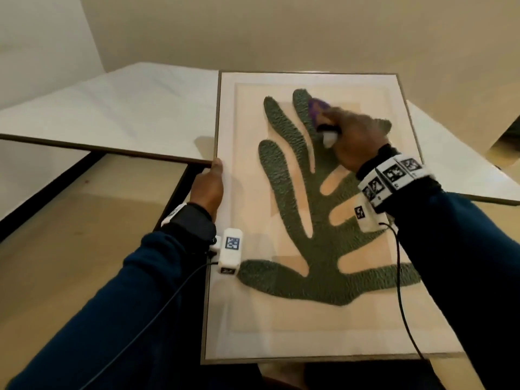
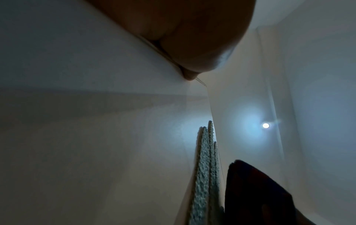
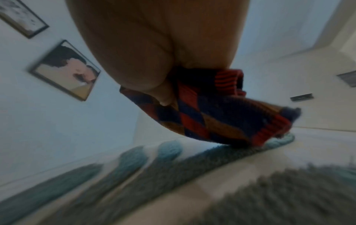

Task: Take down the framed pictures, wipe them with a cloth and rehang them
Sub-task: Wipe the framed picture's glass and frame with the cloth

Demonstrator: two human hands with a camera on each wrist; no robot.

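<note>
A large framed picture [image 1: 281, 319] with a green leaf shape on a cream ground lies face up on the white table. My left hand [image 1: 208, 183] grips its left edge, thumb on top, fingers hidden beneath. My right hand [image 1: 353, 136] holds a bunched cloth [image 1: 316, 106] and presses it on the glass near the top of the leaf shape. In the right wrist view the cloth [image 3: 212, 117] is a red, blue and orange checked knit held under my right hand [image 3: 163, 45], touching the leaf shape [image 3: 134, 164]. The left wrist view shows my left hand [image 2: 192, 38] on the frame's edge.
The white tabletop [image 1: 112, 108] reaches left on black legs, with another white surface [image 1: 464, 170] at the right. Two framed pictures [image 3: 65, 70] [image 3: 21, 16] hang on the wall. A ceiling light [image 2: 265, 125] glows above. Wrist cables trail over the frame.
</note>
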